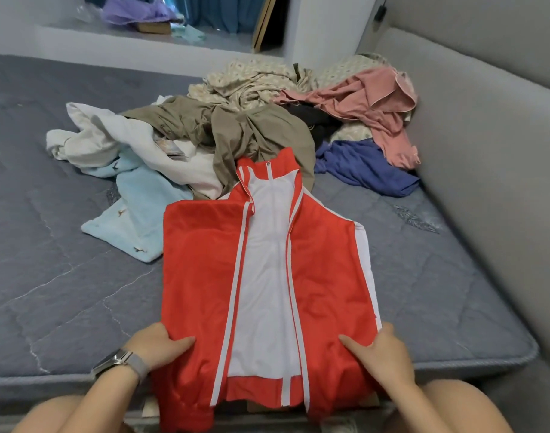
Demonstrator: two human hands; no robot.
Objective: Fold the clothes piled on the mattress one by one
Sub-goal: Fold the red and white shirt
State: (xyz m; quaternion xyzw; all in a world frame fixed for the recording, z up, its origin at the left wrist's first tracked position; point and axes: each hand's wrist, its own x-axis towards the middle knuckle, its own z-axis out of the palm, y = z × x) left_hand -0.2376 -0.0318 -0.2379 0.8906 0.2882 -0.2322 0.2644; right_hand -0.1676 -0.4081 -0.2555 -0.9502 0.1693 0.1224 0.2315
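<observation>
While the red jacket [201, 260] lies flat on the mattress [48, 292] near edge, zip open w/ white lining showing, left hand [156, 343] and right hand [383, 350] grip its hem corners, fingers tucked under fabric, thumbs on top. Clothes pile [236, 120] sits far side, touching jacket collar. Watch [117, 362] on left wrist.

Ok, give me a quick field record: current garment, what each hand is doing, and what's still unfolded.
garment: red jacket, front open, white lining showing, flat on mattress
sleeves: tucked in, not visible
left hand: grips jacket's lower left edge, thumb on top
right hand: grips lower right edge, thumb on top
unfolded pile: behind the jacket, touching its collar
folded stack: none visible
</observation>
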